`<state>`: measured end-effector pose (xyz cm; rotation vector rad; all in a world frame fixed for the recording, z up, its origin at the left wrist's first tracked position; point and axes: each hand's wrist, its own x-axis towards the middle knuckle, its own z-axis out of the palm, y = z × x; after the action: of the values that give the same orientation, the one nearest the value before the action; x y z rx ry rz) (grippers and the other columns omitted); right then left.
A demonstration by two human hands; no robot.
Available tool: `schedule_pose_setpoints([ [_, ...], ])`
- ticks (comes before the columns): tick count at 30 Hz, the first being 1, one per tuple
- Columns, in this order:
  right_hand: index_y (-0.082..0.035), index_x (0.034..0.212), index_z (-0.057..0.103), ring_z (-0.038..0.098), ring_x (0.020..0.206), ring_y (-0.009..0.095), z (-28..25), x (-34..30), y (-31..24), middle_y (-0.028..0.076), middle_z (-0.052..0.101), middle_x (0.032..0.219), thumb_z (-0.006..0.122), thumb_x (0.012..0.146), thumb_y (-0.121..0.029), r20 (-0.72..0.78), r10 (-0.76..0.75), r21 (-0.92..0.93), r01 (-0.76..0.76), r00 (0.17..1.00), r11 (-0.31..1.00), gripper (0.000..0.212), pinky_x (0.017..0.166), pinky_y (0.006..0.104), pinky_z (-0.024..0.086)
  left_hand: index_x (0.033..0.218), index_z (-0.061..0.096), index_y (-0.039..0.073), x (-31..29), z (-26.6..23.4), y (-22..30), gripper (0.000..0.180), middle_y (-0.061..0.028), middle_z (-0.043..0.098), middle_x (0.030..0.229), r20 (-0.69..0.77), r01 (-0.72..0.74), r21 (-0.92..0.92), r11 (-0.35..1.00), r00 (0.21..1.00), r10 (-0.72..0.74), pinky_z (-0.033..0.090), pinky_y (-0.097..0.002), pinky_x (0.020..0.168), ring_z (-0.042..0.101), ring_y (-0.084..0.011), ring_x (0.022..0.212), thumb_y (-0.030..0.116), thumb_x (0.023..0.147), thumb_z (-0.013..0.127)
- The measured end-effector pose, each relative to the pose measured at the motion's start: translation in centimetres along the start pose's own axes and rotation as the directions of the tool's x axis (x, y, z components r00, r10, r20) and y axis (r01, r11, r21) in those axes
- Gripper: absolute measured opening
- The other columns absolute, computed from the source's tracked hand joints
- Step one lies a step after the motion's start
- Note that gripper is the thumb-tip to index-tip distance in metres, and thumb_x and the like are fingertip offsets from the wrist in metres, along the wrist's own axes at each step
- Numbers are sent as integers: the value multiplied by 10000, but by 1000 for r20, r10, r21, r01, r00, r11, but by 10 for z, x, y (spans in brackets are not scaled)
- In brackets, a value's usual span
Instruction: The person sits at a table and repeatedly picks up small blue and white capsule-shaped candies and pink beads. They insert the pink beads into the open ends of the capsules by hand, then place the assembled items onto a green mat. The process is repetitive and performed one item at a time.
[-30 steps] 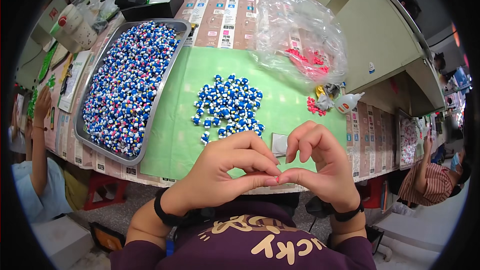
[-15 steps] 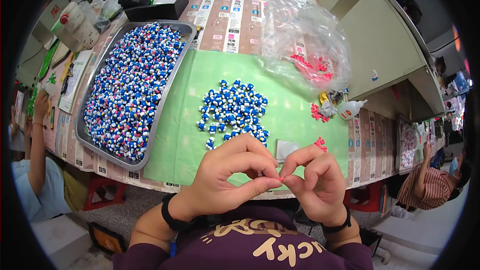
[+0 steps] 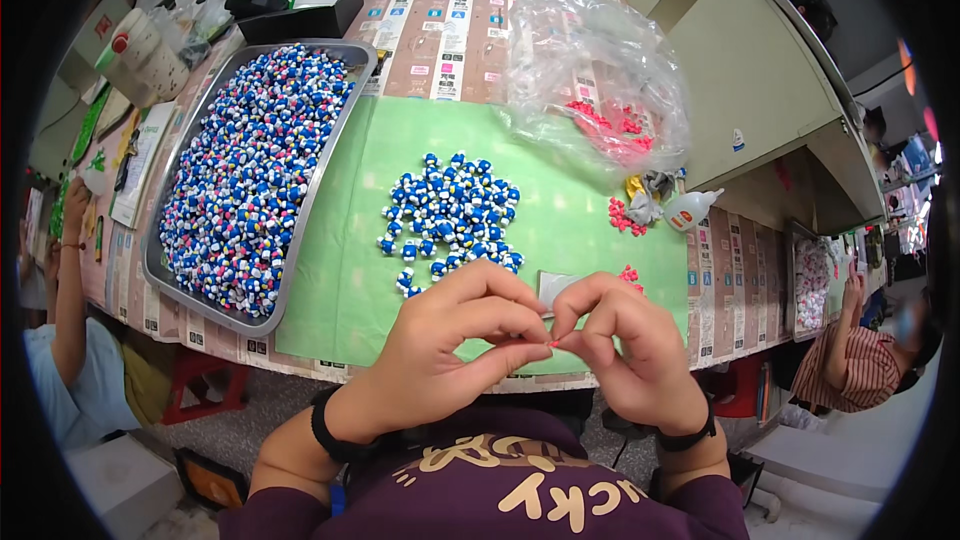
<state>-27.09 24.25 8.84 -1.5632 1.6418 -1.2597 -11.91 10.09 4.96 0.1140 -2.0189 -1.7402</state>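
My left hand point(image 3: 455, 330) and my right hand point(image 3: 628, 350) meet fingertip to fingertip over the near edge of the green sheet point(image 3: 345, 290). A tiny pink piece point(image 3: 554, 343) shows where the two pinches touch; its shape is mostly hidden by the fingers. Just beyond the hands lies a small pale flat square point(image 3: 556, 288), with a few loose pink pieces point(image 3: 630, 276) to its right. Past my left hand spreads a pile of small blue-and-white figures point(image 3: 452, 210).
A metal tray point(image 3: 298, 258) full of such figures stands at left. Further back right are a clear plastic bag point(image 3: 545, 55) with pink pieces, another pink cluster point(image 3: 625, 217) and a white squeeze bottle point(image 3: 692, 210). A cabinet point(image 3: 740, 70) borders the right. Other people sit at both sides.
Both hands keep their fingertips together around the pink piece, with the right fingers slightly shifted. The whole view has moved a little, so the table contents appear further left.
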Motion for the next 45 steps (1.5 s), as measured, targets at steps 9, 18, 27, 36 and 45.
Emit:
schedule_pose_setpoints([
  [9, -54, 797, 473, 531, 767, 298, -30, 17, 39, 81, 519, 777, 519, 699, 115, 164, 70, -607, 44, 984, 794, 200, 723, 380, 389, 1081, 685, 2, -10, -12, -10, 247, -77, 621, 1063, -178, 198, -277, 940, 951, -253, 559, -256, 818, 633, -145, 975, -93, 855, 654],
  [18, -54, 817, 464, 513, 786, 325, -23, 21, 38, 98, 509, 776, 506, 691, 121, 185, 160, -704, 17, 970, 709, 220, 797, 374, 386, 1092, 638, -39, -13, -19, -18, 267, -121, 635, 1087, -202, 171, -323, 931, 948, -244, 570, -290, 832, 656, -177, 948, -115, 837, 662],
  [27, -43, 806, 453, 513, 766, 177, -12, 24, -7, 77, 568, 865, 581, 844, 119, -29, 94, -57, -96, 995, 994, 210, 737, 277, 421, 1025, 622, -34, -7, -4, -16, 238, -92, 623, 1016, -190, 136, -485, 864, 948, -256, 574, -281, 838, 648, -162, 958, -119, 816, 694],
  [36, -89, 804, 470, 582, 849, 222, 13, 18, -2, 44, 577, 877, 562, 652, 163, -128, -141, -245, 106, 982, 964, 309, 820, 345, 369, 957, 627, -16, -6, 9, -7, 245, -115, 637, 983, -271, 21, -293, 956, 957, -104, 573, -276, 771, 656, -178, 908, -140, 770, 723],
  [45, -86, 829, 472, 565, 822, 230, 24, 10, 1, 59, 550, 861, 655, 703, 126, -234, -117, -207, 68, 965, 976, 307, 764, 340, 399, 890, 669, 2, -7, 10, -1, 260, -114, 669, 875, -265, -197, 239, 951, 929, 259, 542, -269, 691, 650, -169, 813, -144, 703, 774],
])
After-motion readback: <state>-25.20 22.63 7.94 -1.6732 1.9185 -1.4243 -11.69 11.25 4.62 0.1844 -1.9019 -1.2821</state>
